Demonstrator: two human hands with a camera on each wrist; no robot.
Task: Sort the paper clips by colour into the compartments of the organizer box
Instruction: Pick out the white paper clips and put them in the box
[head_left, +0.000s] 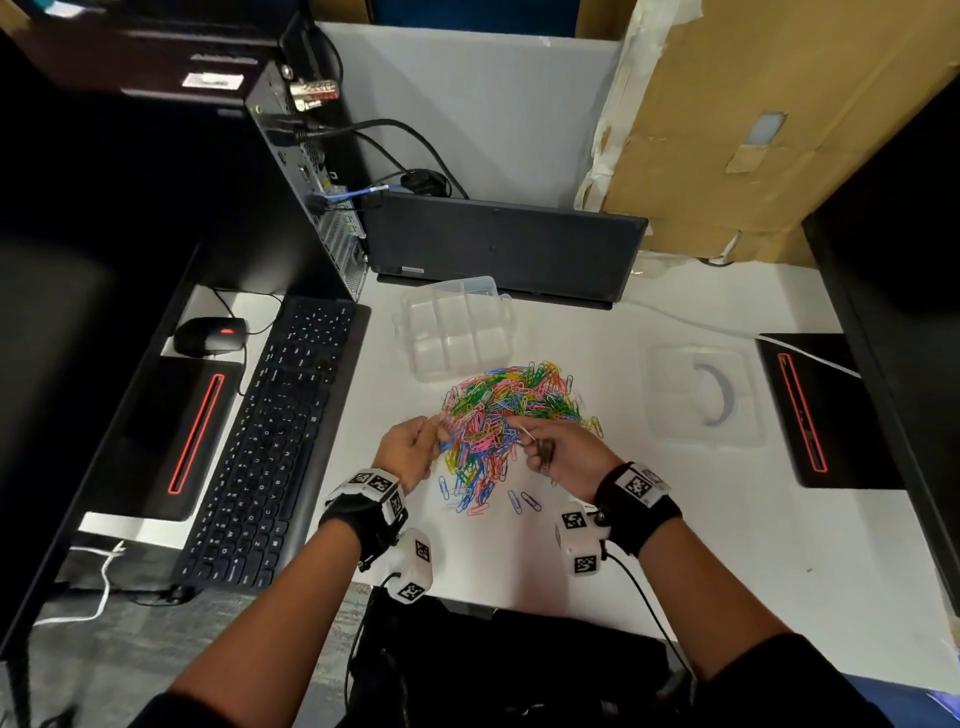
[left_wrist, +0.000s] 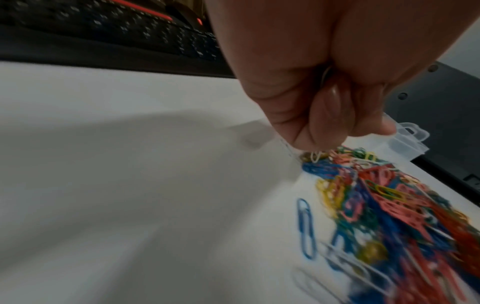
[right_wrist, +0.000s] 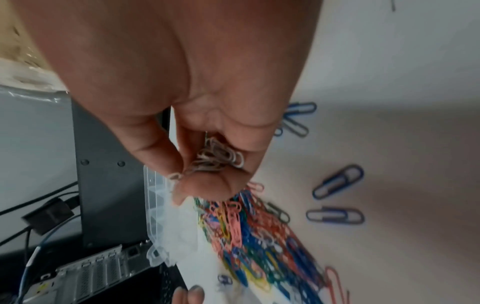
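I am seeing my right hand (right_wrist: 207, 127) cupping a bunch of white clips (right_wrist: 221, 156), fingers curled; my left hand (left_wrist: 324, 86) is pinching one white clip (left_wrist: 317, 157), hanging lengthwise downward, over the pile (head_left: 509, 415) at frame centre, below the box (head_left: 457, 327).

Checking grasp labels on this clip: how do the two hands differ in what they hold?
The right hand cups a bunch of white clips in its curled fingers; the left hand pinches only a white clip. The right hand is at the pile's right edge, the left at its left. Both hover over the pile.
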